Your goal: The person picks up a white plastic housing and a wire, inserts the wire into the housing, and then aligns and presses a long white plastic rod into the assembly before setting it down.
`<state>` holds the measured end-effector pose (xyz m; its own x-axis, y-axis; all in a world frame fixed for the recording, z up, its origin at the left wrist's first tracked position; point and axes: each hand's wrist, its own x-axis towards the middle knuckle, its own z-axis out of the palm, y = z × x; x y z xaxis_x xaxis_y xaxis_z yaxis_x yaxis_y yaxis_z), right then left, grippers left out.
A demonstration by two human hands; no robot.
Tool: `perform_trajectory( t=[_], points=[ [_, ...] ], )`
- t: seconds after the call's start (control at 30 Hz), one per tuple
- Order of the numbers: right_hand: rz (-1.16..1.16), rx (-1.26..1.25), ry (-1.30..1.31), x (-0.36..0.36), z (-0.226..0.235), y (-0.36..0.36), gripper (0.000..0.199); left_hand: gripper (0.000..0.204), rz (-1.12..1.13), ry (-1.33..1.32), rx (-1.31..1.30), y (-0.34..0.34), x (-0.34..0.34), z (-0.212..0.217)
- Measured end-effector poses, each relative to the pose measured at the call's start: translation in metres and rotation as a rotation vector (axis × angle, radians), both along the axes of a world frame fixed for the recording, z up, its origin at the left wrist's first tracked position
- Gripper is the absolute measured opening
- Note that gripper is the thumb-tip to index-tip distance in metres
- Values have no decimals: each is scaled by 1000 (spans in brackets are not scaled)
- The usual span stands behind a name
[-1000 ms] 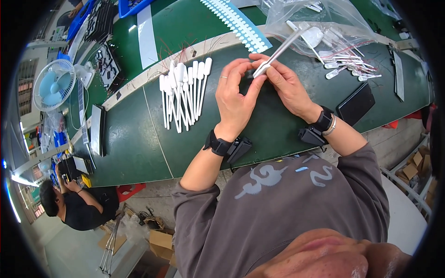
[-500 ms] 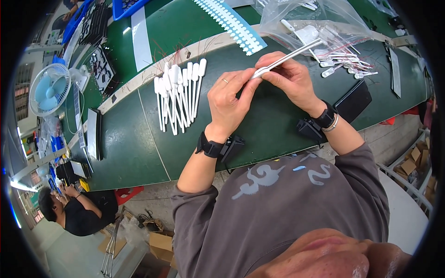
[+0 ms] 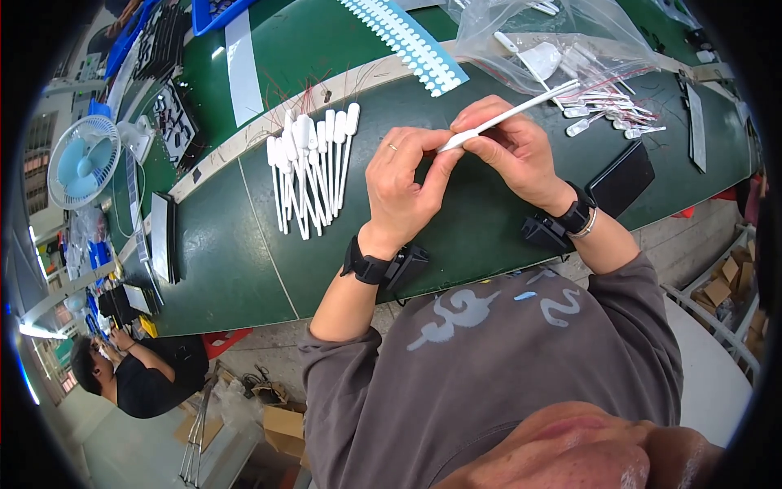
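Hands: both were raised together over the green bench (image 3: 244, 261), pinching one long white plastic stick (image 3: 521, 110) between them.
Left hand: the left hand (image 3: 403, 191) had its fingers closed on the near end of the stick, thumb and forefinger meeting at the tip; a ring showed on one finger and a black wristband on the wrist.
Right hand: the right hand (image 3: 513, 151) had its fingers closed around the same end of the stick from the other side, touching the left fingertips; a black watch and a thin bangle sat on its wrist.
Stick: it was held above the bench, slanting up and away to the person's right, its far end reaching over the edge of the clear plastic bag (image 3: 562, 41).
Finished row: a row of white sticks with paddle-shaped heads (image 3: 309, 167) lay side by side on the bench, just left of the left hand, heads pointing away.
Bag: it lay at the far right of the bench with more white pieces inside and a few spilled beside it.
Strip: a blue strip with white dots (image 3: 407, 41) lay slantwise beyond the hands.
Surroundings: a small fan (image 3: 81, 160) stood at the far left; another person (image 3: 138, 379) sat low at the left, apart from the work.
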<state>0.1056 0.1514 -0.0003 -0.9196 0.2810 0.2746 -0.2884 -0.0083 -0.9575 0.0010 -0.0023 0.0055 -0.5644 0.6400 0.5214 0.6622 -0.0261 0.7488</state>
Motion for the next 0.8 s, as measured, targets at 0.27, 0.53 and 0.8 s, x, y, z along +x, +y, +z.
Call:
perform_trajectory(
  t=[0.27,0.53,0.8],
  points=[
    [10,-86,-117,-4,-4,3,19,11,-73,-336,-44,3,0,-6],
    [151,-197,-176,-8,0,12,27,24,-521,-1506,55,-2,-11,-2],
    [209,-203,-195,-8,0,19,30,32,-810,-1877,153,-7,-12,-9]
  ],
)
